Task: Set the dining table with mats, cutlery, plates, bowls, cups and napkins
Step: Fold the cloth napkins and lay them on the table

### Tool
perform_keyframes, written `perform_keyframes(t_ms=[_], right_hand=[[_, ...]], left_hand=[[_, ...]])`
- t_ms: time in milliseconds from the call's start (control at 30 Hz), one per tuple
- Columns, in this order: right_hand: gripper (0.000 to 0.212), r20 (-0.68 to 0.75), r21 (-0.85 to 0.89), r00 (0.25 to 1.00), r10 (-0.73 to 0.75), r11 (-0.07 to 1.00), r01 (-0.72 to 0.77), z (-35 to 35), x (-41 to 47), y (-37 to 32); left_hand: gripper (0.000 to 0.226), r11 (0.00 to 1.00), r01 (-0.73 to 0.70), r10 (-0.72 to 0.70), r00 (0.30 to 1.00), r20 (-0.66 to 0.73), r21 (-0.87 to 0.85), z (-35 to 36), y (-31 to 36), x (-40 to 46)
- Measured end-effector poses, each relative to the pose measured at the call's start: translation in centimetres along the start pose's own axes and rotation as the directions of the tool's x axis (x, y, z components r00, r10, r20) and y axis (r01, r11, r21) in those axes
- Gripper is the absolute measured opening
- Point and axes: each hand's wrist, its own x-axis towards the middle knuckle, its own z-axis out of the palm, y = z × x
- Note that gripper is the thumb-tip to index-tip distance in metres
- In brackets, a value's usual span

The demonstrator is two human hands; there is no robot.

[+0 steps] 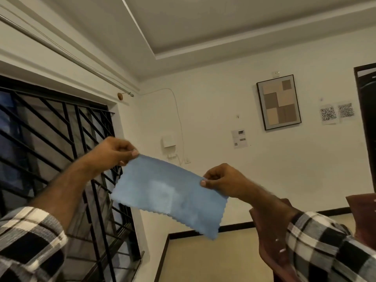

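Light blue napkin (171, 192); black-and-white checked sleeves (30, 237).

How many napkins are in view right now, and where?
1. A single blue napkin is stretched in the air between the left hand and the right hand, each pinching an upper corner. The dining table is out of view, so others may be hidden.

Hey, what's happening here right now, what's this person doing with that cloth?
A person in a checked shirt holds a light blue cloth napkin with zigzag edges up in the air. The left hand pinches one upper corner, the right hand the other, stretching it out. No table shows in this view.
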Motion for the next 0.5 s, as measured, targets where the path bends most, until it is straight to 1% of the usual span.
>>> perform_keyframes(t_ms=[67, 100, 133, 167, 233, 267, 333, 367, 433, 467, 500], right_hand=[[0.014, -0.001, 0.042, 1.000, 0.013, 0.999, -0.013, -1.9, -0.1, 1.2], [0.010, -0.001, 0.041, 1.000, 0.011, 0.999, -0.011, -2.8, -0.1, 1.6], [0.008, -0.006, 0.039, 1.000, 0.002, 0.999, -0.002, -3.5, 0.1, 1.8], [0.011, -0.027, 0.050, 1.000, -0.011, 0.999, 0.012, -3.9, 0.4, 1.7], [0.010, -0.132, 0.110, 0.991, -0.028, 0.993, 0.042, -4.4, 1.0, 1.1], [0.006, -0.198, 0.143, 0.980, -0.034, 0.988, 0.063, -4.6, 1.3, 0.6], [0.011, -0.309, 0.158, 0.950, -0.045, 0.983, 0.097, -4.8, 1.9, -0.6], [0.012, -0.326, 0.136, 0.944, -0.057, 0.985, 0.107, -4.7, 2.2, -1.3], [0.009, -0.279, 0.046, 0.957, -0.078, 0.994, 0.094, -4.3, 2.6, -2.1], [0.006, -0.234, -0.006, 0.969, -0.079, 0.997, 0.080, -3.9, 2.8, -2.4], [0.002, -0.183, -0.062, 0.980, -0.079, 0.996, 0.069, -3.5, 2.9, -2.6]], left_hand=[[0.047, 0.993, 0.069, -0.073, 0.997, -0.037, -0.095, 0.5, -2.8, -1.4], [0.051, 0.983, 0.098, -0.107, 0.993, -0.048, -0.156, 1.2, -4.3, -2.0], [0.049, 0.967, 0.124, -0.139, 0.989, -0.053, -0.221, 2.2, -5.6, -2.4], [0.043, 0.951, 0.155, -0.176, 0.983, -0.056, -0.268, 3.4, -6.8, -2.9], [0.037, 0.922, 0.232, -0.255, 0.966, -0.035, -0.311, 5.9, -9.1, -3.9], [0.035, 0.916, 0.277, -0.293, 0.956, -0.013, -0.289, 7.0, -10.2, -4.3], [0.029, 0.912, 0.353, -0.351, 0.935, 0.048, -0.209, 9.4, -12.0, -5.4], [0.026, 0.911, 0.381, -0.373, 0.925, 0.078, -0.161, 10.5, -12.7, -5.7], [0.019, 0.921, 0.388, -0.383, 0.919, 0.096, -0.031, 12.9, -13.5, -5.9], [0.014, 0.933, 0.358, -0.359, 0.930, 0.075, 0.027, 13.8, -13.4, -5.7], [0.011, 0.950, 0.311, -0.312, 0.949, 0.051, 0.028, 14.8, -12.8, -5.4]])
